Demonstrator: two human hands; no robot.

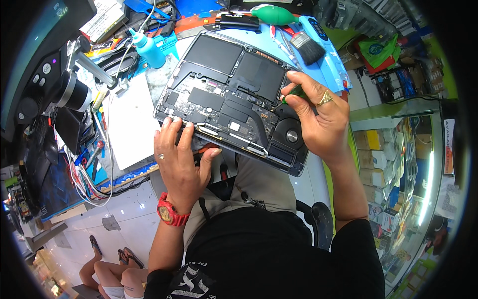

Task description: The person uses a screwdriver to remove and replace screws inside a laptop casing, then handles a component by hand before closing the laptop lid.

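Thumb and forefinger of the right hand (321, 119) pinch a small green tool (297, 91) over the opened laptop (236, 107). The left hand (180, 162), half open with thumb spread, touches the laptop's near edge. Beyond, on the table (159, 77), lie a brush (307, 48) and green blower (274, 15); a blue bottle (149, 50) stands left.

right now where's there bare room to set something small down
The widest free patch is the white panel, between the laptop on its right and white cables on its left. It's crowded beyond the laptop, around the brush and blower, and around the bottle.
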